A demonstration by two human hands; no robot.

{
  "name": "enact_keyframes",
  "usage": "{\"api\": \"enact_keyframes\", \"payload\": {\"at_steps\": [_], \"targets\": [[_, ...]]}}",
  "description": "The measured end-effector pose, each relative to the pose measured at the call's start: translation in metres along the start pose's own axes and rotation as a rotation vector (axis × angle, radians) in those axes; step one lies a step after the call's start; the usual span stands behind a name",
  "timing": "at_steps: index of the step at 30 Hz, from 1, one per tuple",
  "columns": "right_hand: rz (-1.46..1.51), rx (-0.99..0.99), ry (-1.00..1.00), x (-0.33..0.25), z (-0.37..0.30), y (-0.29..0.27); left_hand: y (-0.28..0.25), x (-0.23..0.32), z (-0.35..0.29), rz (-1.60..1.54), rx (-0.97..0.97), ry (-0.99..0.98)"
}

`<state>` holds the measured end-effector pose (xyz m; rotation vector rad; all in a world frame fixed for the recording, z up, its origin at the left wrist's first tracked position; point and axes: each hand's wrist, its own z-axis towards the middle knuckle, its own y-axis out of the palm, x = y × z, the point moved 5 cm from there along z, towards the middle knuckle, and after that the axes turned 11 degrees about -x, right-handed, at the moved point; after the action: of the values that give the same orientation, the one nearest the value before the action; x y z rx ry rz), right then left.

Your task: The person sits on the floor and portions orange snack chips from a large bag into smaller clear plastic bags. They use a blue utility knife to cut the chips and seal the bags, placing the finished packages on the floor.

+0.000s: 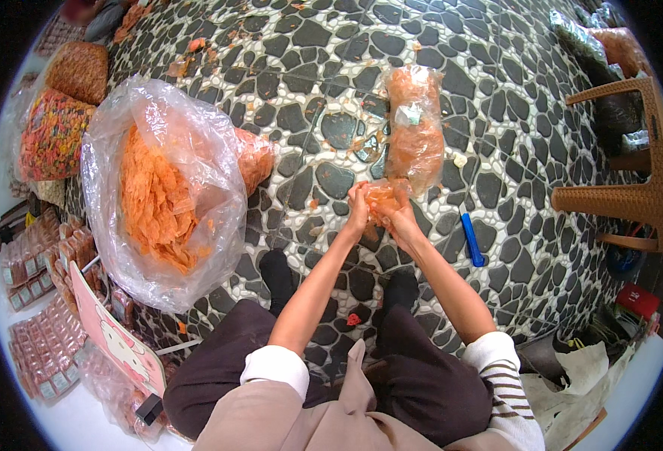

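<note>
My left hand (358,208) and my right hand (396,218) are close together in front of my knees, both closed on a small see-through plastic bag (377,192) with orange chips in it. Just beyond them lie filled bags of orange chips (416,143), end to end on the floor. To my left stands a large open plastic sack (226,218), its rim spread wide. Thin orange chips (155,203) fill much of it. A blue slim tool (472,240) rests on the floor right of my right hand; its kind is unclear.
A brown plastic chair (610,199) lies tipped at the right. Beside my left leg is a small pink table (117,331). Packed snack bundles (42,353) and a sack of colourful snacks (53,135) line the left side. Crumbs dot the stone-patterned floor (497,293).
</note>
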<state>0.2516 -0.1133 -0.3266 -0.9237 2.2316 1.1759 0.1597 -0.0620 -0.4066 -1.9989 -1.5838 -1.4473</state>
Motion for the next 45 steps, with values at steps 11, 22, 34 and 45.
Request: {"api": "enact_keyframes", "payload": {"at_steps": [11, 22, 34, 45], "targets": [[-0.047, 0.055, -0.215, -0.003, -0.014, -0.001, 0.053, 0.072, -0.042, -0.193, -0.289, 0.216], [-0.059, 0.241, -0.328, -0.030, -0.063, -0.043, 0.080, 0.092, -0.037, 0.627, -0.132, 0.431], [-0.994, 0.355, -0.741, -0.133, -0.044, -0.031, 0.119, 0.122, 0.023, 0.491, 0.074, 0.507], [-1.780, 0.383, -0.687, -0.182, 0.015, 0.008, 0.132, 0.153, 0.024, -0.344, -0.412, 0.223]]}}
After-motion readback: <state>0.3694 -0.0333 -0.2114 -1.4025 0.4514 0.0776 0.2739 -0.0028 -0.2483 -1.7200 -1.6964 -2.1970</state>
